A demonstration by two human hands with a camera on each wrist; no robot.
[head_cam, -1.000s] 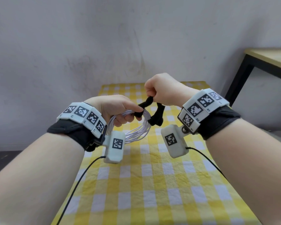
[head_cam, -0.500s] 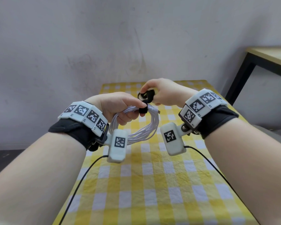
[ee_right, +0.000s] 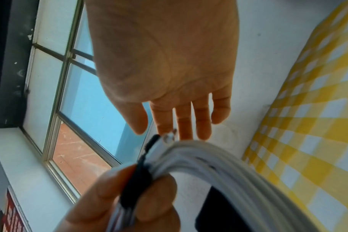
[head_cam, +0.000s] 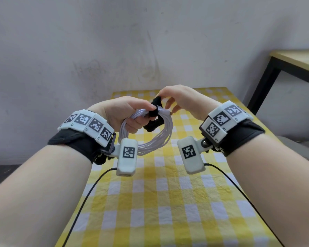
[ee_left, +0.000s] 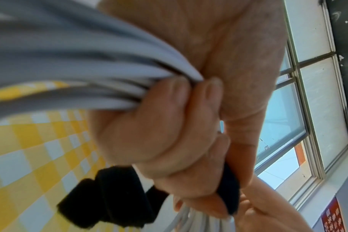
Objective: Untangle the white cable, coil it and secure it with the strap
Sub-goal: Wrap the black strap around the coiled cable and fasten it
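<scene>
Between my hands, my left hand (head_cam: pixel 127 113) pinches the white cable (head_cam: pixel 150 141) coil and strap (head_cam: pixel 154 111) above the surface (head_cam: pixel 168 202); my right hand (head_cam: pixel 182 98) is spread. Securing step, I judge: next, press the strap's loose tail down.

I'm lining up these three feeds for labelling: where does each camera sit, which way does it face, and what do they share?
Head: worn on the head, facing forward and down at the left hand, right hand, both forearms and the checked tablecloth.
Left wrist: looks along the left hand's curled fingers gripping the white cable.
Right wrist: looks along the right hand's straight fingers toward a window.
Shared: all show cable and black strap.
</scene>
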